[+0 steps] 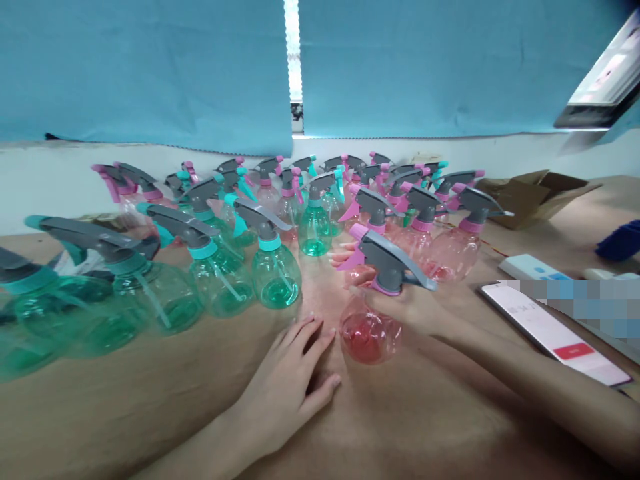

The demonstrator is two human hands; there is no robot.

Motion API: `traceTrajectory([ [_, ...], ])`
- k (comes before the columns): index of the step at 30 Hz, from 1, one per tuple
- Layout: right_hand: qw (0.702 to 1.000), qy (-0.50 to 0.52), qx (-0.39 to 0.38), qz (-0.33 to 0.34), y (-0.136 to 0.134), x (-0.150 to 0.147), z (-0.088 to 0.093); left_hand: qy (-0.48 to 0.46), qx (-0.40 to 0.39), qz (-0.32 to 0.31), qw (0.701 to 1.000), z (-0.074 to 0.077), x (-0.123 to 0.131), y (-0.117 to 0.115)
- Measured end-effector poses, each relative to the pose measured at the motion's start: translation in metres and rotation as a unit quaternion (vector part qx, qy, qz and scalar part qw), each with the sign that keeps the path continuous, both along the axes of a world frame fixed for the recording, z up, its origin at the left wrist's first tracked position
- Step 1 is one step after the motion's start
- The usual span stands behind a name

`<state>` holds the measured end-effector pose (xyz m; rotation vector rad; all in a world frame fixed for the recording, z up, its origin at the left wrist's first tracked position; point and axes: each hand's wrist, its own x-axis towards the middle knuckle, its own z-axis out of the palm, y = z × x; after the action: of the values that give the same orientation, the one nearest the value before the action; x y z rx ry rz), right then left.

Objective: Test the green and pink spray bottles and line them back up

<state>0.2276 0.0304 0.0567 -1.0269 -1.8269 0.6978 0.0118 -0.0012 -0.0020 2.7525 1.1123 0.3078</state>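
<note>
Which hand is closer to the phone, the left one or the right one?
Right. The right hand holds a pink spray bottle, left of the phone; the left hand rests on the table, farther left.

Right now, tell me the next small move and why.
I'd probably ease the front pink bottle toward the other pink bottles behind it: the right hand holds it below its grey top, and the green bottles stand mainly to the left.
</note>
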Motion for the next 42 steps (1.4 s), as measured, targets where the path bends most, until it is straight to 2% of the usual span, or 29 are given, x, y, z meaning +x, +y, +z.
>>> traceTrajectory([
  [15, 0.998, 0.045, -0.043, 0.002, 0.0005, -0.0011, -0.0003, 0.001, -0.004, 0.001, 1.0, -0.0002, 0.0003, -0.0005],
  [25, 1.0, 0.004, 0.017, -0.02, 0.002, 0.0021, -0.0036, -0.005, 0.003, 0.001, 1.0, 0.0004, 0.0006, 0.0001],
  [42, 0.999, 0.03, -0.045, -0.008, -0.0022, -0.0003, 0.004, -0.006, 0.001, 0.001, 1.0, -0.0006, -0.0001, -0.0015],
])
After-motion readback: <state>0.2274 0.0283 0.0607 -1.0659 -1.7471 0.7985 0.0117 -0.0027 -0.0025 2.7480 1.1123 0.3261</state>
